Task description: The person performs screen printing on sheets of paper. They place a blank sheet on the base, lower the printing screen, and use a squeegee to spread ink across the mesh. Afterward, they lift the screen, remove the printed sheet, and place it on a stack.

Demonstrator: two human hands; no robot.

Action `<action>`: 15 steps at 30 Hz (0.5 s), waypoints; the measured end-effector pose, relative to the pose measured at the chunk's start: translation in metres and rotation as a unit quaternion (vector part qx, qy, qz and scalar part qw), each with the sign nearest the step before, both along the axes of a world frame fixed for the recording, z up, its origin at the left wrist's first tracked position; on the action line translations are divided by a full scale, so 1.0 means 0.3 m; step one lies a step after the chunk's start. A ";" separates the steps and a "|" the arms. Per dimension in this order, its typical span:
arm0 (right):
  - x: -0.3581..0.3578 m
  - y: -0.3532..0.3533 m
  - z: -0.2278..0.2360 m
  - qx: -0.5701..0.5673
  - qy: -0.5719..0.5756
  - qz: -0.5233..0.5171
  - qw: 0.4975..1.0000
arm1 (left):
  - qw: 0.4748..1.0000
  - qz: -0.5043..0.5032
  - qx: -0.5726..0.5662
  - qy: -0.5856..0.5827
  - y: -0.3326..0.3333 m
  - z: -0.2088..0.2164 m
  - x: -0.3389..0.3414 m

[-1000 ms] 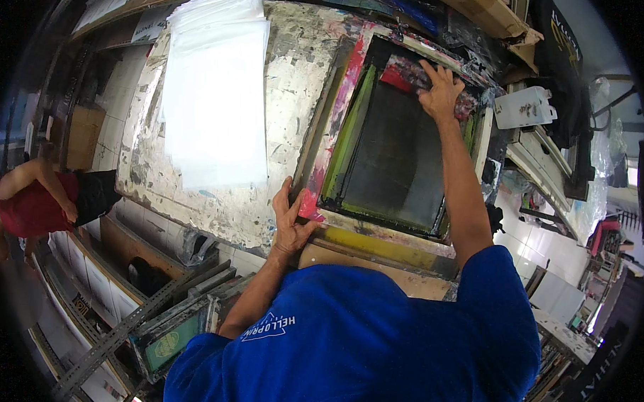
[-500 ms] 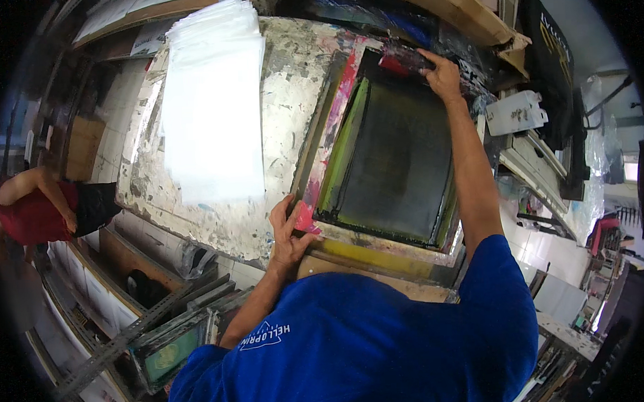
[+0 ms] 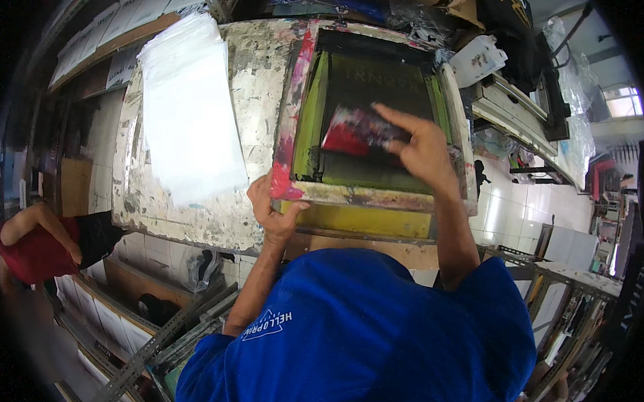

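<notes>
A paint-stained screen printing frame (image 3: 357, 194) is in front of me on the worktable, its dark mesh (image 3: 381, 71) edged with green. My left hand (image 3: 271, 211) is closed round the frame's near left corner, with the thumb along the near edge. Over the middle of the mesh, my right hand (image 3: 428, 151) grips a squeegee (image 3: 355, 129) smeared red, white and black; both are somewhat blurred. Beneath the frame's near edge a yellow strip (image 3: 365, 221) shows. Left of the frame lies a stack of white sheets (image 3: 191, 120).
The worktable (image 3: 260, 54) has a flaking, stained top. A stained white plastic container (image 3: 477, 59) stands beyond the frame on the right. Metal racks (image 3: 136, 363) line the lower left. Another person in a red top (image 3: 39, 239) is at far left.
My right hand has drawn the squeegee from the far end of the mesh toward me. Faint lettering now shows in the mesh. My left hand keeps to the frame's corner; the view has shifted.
</notes>
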State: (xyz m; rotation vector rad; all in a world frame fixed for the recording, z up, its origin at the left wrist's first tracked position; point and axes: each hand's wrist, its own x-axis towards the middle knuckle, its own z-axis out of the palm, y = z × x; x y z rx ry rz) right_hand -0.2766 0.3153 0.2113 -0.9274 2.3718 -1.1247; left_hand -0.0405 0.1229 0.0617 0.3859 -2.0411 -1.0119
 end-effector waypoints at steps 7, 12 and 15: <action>0.125 0.004 0.301 0.053 0.402 0.017 0.914 | 0.984 0.074 0.154 0.055 0.000 0.318 -0.192; -0.098 -0.079 0.454 -0.038 0.458 0.032 0.888 | 0.940 -0.001 0.122 0.320 -0.087 0.445 -0.451; -0.163 -0.123 0.593 -0.057 0.454 0.007 0.889 | 0.954 0.015 0.179 0.238 -0.173 0.304 -0.681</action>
